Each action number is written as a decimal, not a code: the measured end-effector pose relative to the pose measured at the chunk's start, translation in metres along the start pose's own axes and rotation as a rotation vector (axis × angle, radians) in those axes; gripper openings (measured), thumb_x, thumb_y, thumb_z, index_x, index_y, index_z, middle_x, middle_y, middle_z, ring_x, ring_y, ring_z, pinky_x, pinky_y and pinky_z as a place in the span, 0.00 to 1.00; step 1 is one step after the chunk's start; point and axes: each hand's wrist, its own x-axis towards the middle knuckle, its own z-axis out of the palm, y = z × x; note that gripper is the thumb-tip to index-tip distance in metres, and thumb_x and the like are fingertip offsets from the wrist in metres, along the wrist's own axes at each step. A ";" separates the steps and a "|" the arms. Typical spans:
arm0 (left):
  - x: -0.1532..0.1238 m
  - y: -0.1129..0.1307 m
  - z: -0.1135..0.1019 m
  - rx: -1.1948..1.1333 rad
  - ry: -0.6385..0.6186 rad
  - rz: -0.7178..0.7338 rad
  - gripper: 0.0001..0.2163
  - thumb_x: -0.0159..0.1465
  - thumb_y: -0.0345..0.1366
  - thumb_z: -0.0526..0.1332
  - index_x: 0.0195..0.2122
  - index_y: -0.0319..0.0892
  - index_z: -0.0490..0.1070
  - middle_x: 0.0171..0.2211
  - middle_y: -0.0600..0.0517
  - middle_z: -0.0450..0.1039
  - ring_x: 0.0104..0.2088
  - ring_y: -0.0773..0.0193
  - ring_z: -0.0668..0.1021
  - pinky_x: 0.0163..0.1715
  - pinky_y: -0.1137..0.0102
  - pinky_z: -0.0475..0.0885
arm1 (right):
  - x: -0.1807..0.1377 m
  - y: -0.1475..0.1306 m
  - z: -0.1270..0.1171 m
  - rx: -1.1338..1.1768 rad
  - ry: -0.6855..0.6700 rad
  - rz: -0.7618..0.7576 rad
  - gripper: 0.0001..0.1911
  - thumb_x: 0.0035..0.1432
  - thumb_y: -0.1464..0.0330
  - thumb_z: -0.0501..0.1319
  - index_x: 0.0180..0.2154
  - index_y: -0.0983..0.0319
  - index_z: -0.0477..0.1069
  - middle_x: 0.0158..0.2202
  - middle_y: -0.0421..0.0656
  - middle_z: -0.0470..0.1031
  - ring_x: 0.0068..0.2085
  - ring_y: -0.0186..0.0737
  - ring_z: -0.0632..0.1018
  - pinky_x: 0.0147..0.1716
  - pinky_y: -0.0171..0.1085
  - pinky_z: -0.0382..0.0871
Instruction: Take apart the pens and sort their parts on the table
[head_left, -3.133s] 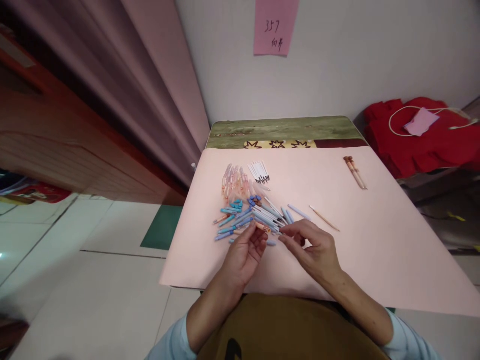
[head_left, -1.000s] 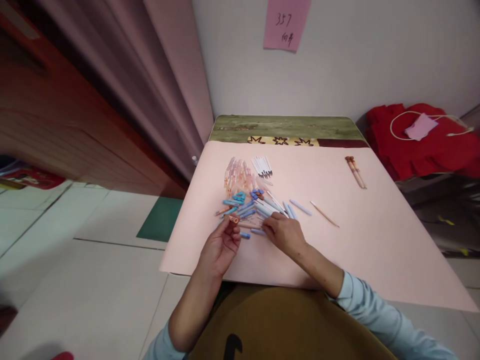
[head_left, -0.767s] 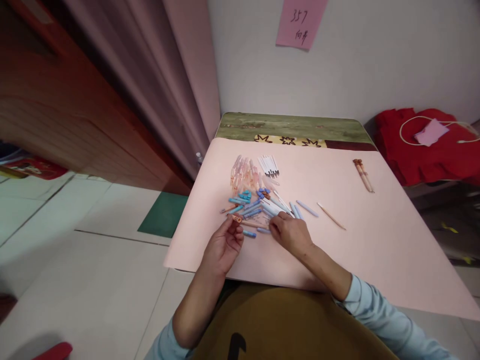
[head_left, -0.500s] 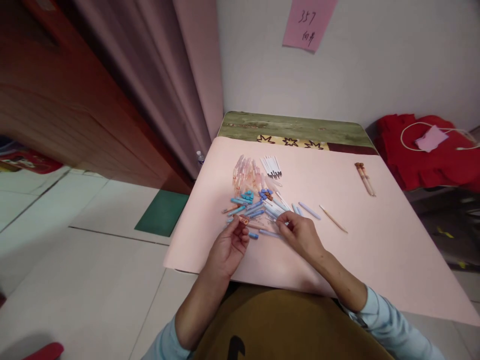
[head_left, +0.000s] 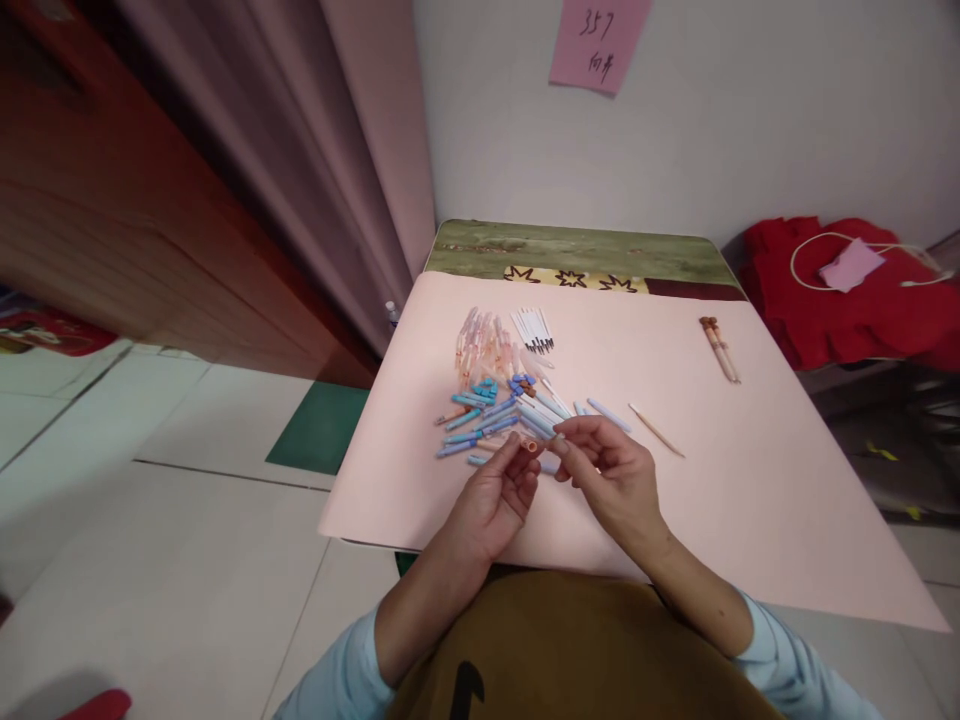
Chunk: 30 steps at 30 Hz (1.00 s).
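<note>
My left hand [head_left: 491, 500] is closed round an orange-brown pen barrel [head_left: 530, 446], its open round end showing between thumb and fingers. Close by on the right, my right hand [head_left: 619, 475] pinches something small between thumb and forefinger, too tiny to make out. Both hands are over the near side of a pile of blue pen barrels [head_left: 476, 437]. Behind these lie small turquoise pieces [head_left: 486, 390] and small blue pieces [head_left: 519, 383]. Farther back are clear pinkish pen parts [head_left: 478, 345] and a fan of white refills with black ends [head_left: 532, 328].
A pink sheet [head_left: 750, 500] covers most of the table. Two pens with brown tops [head_left: 720, 348] lie at the right, and a thin tan stick [head_left: 657, 430] lies nearer. Beyond the table's right edge is a red cloth [head_left: 787, 320] with a white cable.
My left hand has moved right with the pen barrel, up close to my right hand. The right hand stays pinched, and the view has shifted slightly.
</note>
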 end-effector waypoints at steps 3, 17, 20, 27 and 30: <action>0.000 -0.004 0.005 0.012 0.013 -0.007 0.03 0.65 0.29 0.62 0.36 0.35 0.73 0.27 0.50 0.78 0.23 0.72 0.78 0.22 0.81 0.74 | -0.004 0.004 -0.004 -0.146 0.007 -0.086 0.08 0.60 0.62 0.64 0.38 0.61 0.74 0.27 0.39 0.76 0.23 0.32 0.75 0.23 0.31 0.68; 0.006 -0.023 0.023 0.074 0.002 -0.025 0.03 0.64 0.29 0.63 0.33 0.34 0.74 0.27 0.49 0.77 0.23 0.71 0.78 0.23 0.80 0.73 | -0.007 0.012 -0.032 -0.379 0.088 -0.366 0.05 0.62 0.68 0.61 0.39 0.58 0.76 0.33 0.42 0.78 0.25 0.32 0.72 0.25 0.33 0.68; 0.005 -0.025 0.028 0.044 -0.004 -0.028 0.04 0.64 0.28 0.62 0.33 0.34 0.73 0.27 0.49 0.77 0.24 0.72 0.78 0.25 0.81 0.74 | -0.006 0.014 -0.033 -0.385 0.093 -0.356 0.05 0.62 0.69 0.61 0.39 0.58 0.75 0.31 0.41 0.77 0.24 0.32 0.72 0.26 0.34 0.68; 0.028 -0.020 0.025 0.079 -0.013 0.126 0.03 0.64 0.27 0.62 0.32 0.34 0.73 0.28 0.49 0.78 0.25 0.71 0.79 0.25 0.81 0.75 | 0.000 0.060 -0.040 -0.253 0.278 -0.064 0.09 0.59 0.61 0.62 0.37 0.60 0.73 0.21 0.35 0.67 0.21 0.31 0.66 0.22 0.32 0.61; 0.033 -0.019 0.016 0.115 0.005 0.111 0.03 0.64 0.29 0.63 0.33 0.34 0.74 0.30 0.48 0.79 0.24 0.71 0.79 0.23 0.80 0.74 | -0.009 0.085 -0.050 -0.192 0.417 0.002 0.10 0.61 0.60 0.61 0.37 0.61 0.70 0.21 0.33 0.62 0.21 0.31 0.62 0.21 0.32 0.57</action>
